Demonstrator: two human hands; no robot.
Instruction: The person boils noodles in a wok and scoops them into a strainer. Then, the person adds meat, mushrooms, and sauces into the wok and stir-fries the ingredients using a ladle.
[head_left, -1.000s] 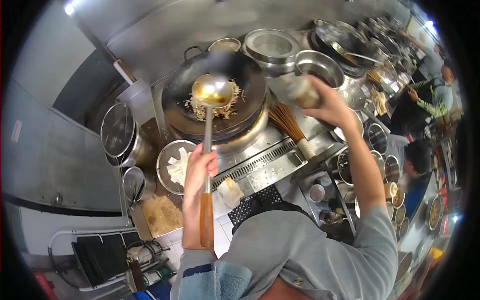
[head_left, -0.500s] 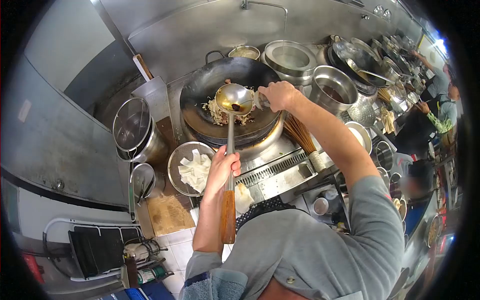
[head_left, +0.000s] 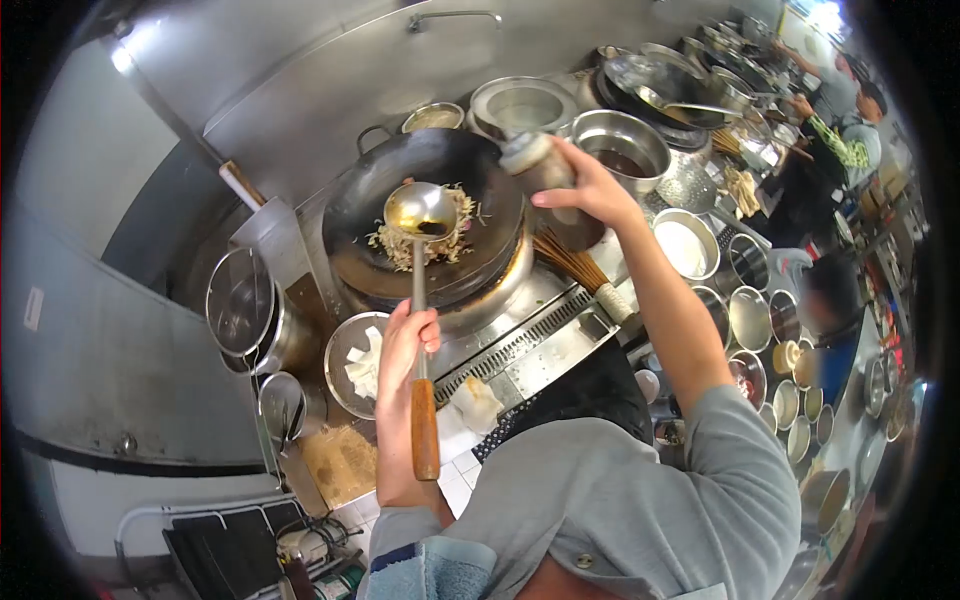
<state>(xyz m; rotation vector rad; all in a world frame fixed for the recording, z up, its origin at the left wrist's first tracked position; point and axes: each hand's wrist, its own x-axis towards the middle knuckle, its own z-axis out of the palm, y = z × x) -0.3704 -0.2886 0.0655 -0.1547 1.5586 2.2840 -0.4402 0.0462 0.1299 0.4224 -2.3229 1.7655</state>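
Observation:
My left hand is closed round the metal shaft of a ladle, whose wooden handle hangs down past my wrist. The ladle's bowl hovers over the wok and holds yellowish liquid with a dark patch. Under it, shredded food lies in the wok. In my right hand is a bottle with a pale top, dark towards its lower end. It is tilted beside the wok's right rim, its top towards the wok.
Right of the wok lie a bamboo brush and a steel pot of dark liquid. A strainer with white pieces sits in front. Several ingredient bowls stand at right. Two people work farther back.
My right hand has drawn the bottle back to the right, away from the ladle bowl. The ladle still hangs over the wok. The whole view has shifted.

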